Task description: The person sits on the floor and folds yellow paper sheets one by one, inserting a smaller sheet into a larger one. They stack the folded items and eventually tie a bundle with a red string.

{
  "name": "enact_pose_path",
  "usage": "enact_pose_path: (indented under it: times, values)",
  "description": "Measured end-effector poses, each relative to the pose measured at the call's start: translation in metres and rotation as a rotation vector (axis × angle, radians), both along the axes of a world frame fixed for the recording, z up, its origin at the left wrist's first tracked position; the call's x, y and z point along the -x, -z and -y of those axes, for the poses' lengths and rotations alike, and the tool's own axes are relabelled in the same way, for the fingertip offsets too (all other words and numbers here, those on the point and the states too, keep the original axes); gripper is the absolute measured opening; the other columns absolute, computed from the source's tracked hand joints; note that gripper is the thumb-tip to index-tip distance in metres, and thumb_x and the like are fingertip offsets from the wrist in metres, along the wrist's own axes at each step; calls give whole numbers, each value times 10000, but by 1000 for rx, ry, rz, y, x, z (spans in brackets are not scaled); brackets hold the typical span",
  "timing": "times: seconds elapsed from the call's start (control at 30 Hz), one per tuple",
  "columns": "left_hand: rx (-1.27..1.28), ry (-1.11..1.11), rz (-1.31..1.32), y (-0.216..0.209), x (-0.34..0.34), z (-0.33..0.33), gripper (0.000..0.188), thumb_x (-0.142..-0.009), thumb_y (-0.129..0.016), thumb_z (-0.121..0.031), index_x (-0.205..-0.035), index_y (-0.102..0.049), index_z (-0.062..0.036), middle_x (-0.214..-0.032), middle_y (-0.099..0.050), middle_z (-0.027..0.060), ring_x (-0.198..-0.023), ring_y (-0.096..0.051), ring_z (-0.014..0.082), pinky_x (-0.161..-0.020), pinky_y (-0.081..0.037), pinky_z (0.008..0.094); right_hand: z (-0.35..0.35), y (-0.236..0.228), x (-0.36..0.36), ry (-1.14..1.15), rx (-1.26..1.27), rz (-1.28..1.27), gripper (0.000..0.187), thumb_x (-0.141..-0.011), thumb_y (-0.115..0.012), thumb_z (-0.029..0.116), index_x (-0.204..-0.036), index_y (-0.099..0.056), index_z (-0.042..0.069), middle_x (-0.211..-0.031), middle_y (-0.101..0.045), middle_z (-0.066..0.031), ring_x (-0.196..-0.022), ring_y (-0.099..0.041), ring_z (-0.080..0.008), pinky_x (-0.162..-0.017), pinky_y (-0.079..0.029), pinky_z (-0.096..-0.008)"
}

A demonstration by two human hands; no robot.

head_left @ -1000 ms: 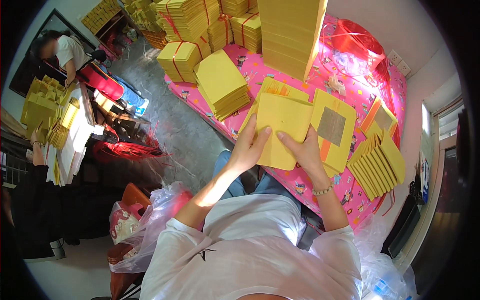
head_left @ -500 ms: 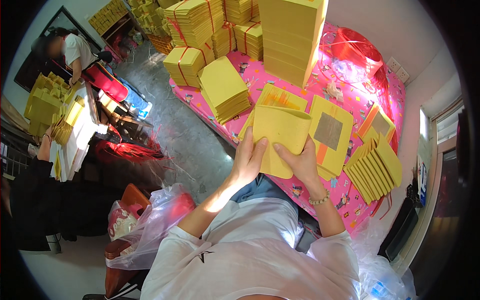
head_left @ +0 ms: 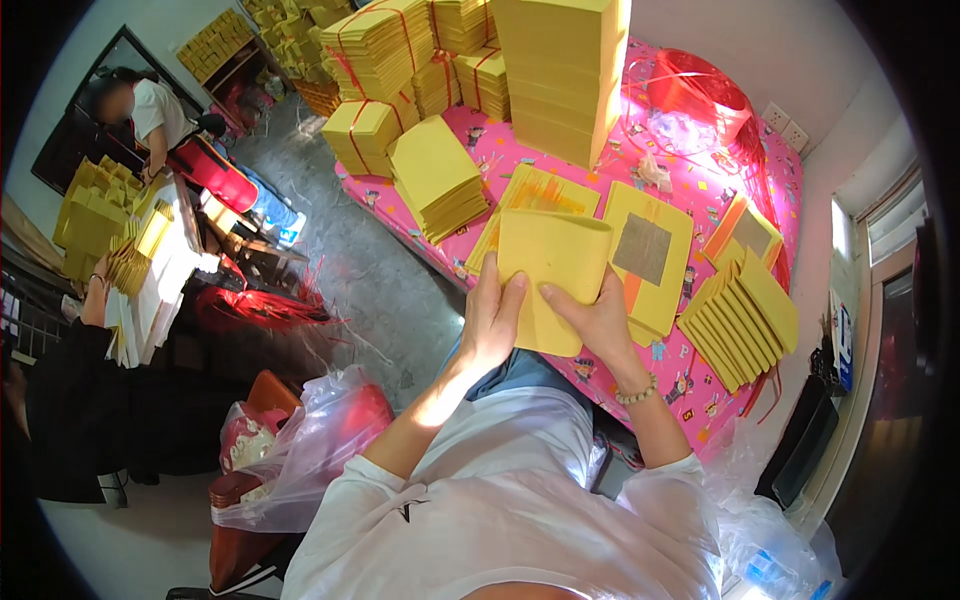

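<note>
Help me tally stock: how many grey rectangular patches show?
2: one grey rectangular patch right of the held yellow paper, another beyond the fanned yellow paper stack. More may be hidden.

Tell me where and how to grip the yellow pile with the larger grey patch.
Grip the pile by its right long edge, from the right, probably thumb on top: it lies flat, that edge exposed, while the held yellow piece and right hand crowd its left.
</note>
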State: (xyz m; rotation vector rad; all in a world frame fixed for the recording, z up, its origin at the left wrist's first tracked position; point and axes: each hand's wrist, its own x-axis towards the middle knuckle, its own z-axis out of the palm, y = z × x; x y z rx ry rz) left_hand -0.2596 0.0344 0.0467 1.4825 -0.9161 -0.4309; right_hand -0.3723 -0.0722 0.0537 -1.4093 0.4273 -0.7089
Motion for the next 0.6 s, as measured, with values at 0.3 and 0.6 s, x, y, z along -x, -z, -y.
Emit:
enact_pose_path:
  times: [0.3,0.6]
  values:
    - [66,195,-526,13,-29,18,335,-957,-456,-67,-1284,-440,6,-1196,-565,91,-1097,-540,145,-936,-428,302,13,10,-18,12,-33,-134,423,-814,-716,80,-1185,-542,-27,-1070,-647,-98,-933,-637,-152,-801,-526,-289]
    - [-3,233,-616,24,-62,42,311,-975,-460,-132,-1263,-477,-16,-1173,-595,92,-1058,-591,168,-894,-476,315,37,17,-40,-44,-220,-164,367,-865,-673,183,-1142,-589,-43,-1021,-669,-108,-898,-654,-154,-775,-533,-289]
